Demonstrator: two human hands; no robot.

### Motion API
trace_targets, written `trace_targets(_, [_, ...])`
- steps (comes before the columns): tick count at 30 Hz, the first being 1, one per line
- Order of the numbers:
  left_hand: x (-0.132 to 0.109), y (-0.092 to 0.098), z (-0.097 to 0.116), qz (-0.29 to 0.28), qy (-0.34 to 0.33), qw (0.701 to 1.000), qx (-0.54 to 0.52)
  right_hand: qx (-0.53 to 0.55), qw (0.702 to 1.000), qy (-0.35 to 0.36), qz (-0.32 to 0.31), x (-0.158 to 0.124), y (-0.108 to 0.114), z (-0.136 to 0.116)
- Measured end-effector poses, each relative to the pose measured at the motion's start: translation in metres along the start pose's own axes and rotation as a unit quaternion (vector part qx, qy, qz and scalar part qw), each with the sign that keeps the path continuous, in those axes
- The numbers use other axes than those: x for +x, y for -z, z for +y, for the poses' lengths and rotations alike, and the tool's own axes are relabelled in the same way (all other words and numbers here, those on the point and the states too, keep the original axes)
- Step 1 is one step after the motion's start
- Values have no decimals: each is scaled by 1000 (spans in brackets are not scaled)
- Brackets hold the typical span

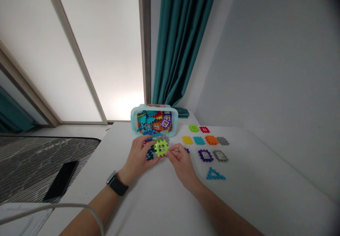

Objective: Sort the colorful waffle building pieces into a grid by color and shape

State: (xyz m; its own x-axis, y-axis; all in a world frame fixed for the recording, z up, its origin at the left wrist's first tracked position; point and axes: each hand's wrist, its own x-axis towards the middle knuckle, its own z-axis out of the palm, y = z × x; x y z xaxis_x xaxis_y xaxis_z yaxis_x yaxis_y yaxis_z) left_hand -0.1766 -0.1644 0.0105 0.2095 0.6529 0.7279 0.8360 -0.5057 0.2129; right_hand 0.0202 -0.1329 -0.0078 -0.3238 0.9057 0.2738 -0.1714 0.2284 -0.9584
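White cable (66,205) curves nearest, below the left hand (139,154). Beyond the hands, the tub (175,121) looks well filled; flat pieces (211,140) right of the right hand (182,165) seem not yet joined. Both hands hold the green piece (161,147); work looks early.

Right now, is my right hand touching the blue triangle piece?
Apart: the head view shows white tabletop between your right hand and the blue triangle piece.

A teal curtain (183,41) hangs between glowing frosted panels (106,51) and a plain grey wall (278,59).
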Motion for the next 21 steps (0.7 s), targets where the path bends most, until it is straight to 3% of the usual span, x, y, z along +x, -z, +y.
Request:
trace_targets(6, [-2,-3,-6,-5,36,997,-71,-187,973,133,9,2,9,2])
trace_targets(13, [-3,-3,-7,-25,33,993,-108,-385,866,309,-83,13,32,-9])
trace_targets(17, [-3,-2,-4,-31,33,992,-119,-429,829,347,-95,14,35,-10])
trace_targets(21, [-2,-2,-1,-34,35,992,-119,-442,820,353,-91,13,34,-10])
